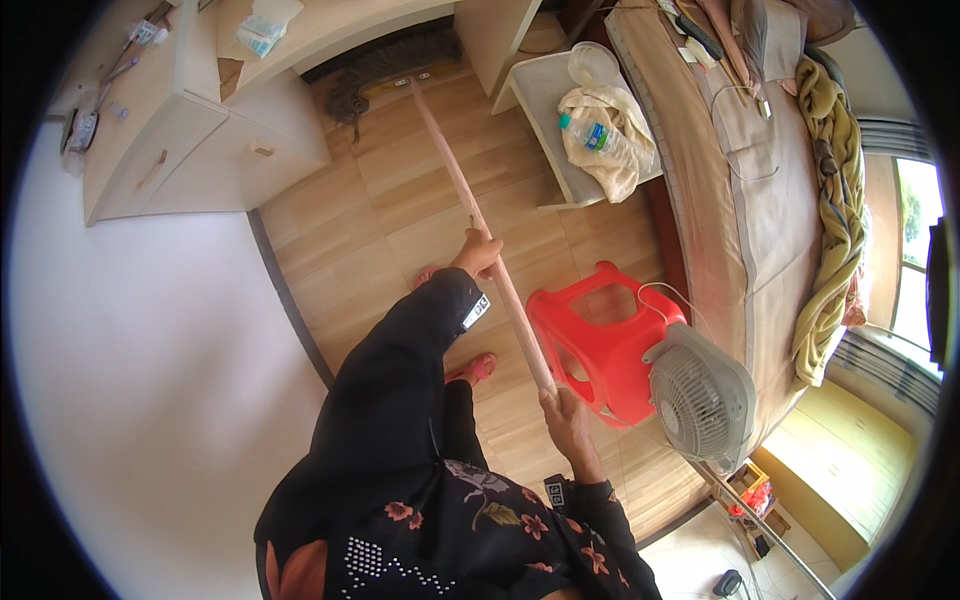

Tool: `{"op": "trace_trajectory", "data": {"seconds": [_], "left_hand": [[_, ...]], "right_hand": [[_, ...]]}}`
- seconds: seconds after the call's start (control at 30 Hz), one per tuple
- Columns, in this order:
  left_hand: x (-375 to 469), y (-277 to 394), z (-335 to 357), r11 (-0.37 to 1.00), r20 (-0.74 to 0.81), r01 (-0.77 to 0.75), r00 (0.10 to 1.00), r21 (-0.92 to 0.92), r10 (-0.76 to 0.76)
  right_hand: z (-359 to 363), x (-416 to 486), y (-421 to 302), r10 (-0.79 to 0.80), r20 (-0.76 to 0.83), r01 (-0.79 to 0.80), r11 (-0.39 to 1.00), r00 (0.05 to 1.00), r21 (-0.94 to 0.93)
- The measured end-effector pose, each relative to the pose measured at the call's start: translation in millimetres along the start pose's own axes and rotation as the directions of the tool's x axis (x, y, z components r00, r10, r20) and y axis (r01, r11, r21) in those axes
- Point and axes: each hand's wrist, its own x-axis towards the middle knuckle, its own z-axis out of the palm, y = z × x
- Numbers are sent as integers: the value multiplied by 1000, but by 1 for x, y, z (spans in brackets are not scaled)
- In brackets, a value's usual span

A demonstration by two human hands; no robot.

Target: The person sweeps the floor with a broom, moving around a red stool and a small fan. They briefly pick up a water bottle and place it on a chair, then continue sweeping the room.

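My left hand (478,253) is wrapped around the middle of a pinkish wooden mop handle (517,315). Close to the handle's near end, my right hand (568,427) grips it too. The handle runs away from me, tilted down to the floor. At its far end the wide grey fringed mop head (394,64) lies on the wood-look floor (405,225), partly in the dark recess under a desk (337,37). Two small metal fittings show where the handle meets the head.
A red plastic stool (600,337) bearing a grey box fan (701,397) with a cord stands right of the handle. Beyond it, a small side table (547,97) holds a cloth and plastic bottle (600,139). A bed (720,210) lines the right, a cabinet (217,161) the left.
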Motion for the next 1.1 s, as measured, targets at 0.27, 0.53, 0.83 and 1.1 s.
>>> {"op": "trace_trajectory", "data": {"seconds": [0.27,0.53,0.83,1.1], "left_hand": [[-29,-46,22,934,-48,68,997,351,-55],[-98,-131,92,934,106,83,986,347,-127],[-152,-185,136,962,141,148,973,231,-184],[-226,-224,158,929,200,371,909,11,-365]], "right_hand": [[-13,-110,60,283,209,-323,928,936,188],[-36,-217,140,390,223,-435,876,893,211],[-85,-346,190,469,244,-517,834,849,194],[-169,-389,123,609,222,-566,792,762,-229]]}}
